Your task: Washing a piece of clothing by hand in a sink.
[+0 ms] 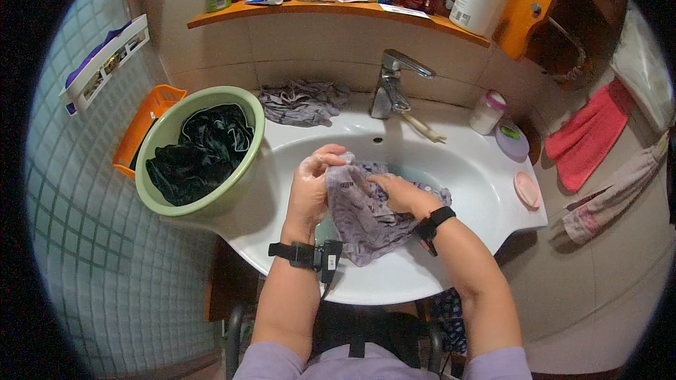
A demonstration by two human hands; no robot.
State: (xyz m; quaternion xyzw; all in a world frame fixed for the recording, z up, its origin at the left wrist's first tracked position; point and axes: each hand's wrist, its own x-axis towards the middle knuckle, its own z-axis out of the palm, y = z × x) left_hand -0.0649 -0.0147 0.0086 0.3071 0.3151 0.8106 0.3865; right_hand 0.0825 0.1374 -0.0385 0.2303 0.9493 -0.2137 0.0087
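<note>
Over the white washbasin [475, 169] I have a wet, greyish-purple patterned garment [351, 211]. My left hand [316, 179] pinches its upper left edge and holds it up; there is some lather on the fingers. My right hand [404, 192] lies on the garment's right part, fingers bent against the cloth; whether they grip it is hard to see. Part of the cloth rests in water in the bowl and part drapes over the front inner wall. Another crumpled grey garment [303, 103] lies on the ledge at the back left.
A green plastic basin [253, 142] holding dark clothes stands at left, beside an orange plastic basket [127, 140]. The chrome faucet [388, 84] rises behind the bowl. A lidded jar [487, 113] and a pink soap dish [527, 190] stand at right. Above is a wooden shelf [338, 9] with bottles.
</note>
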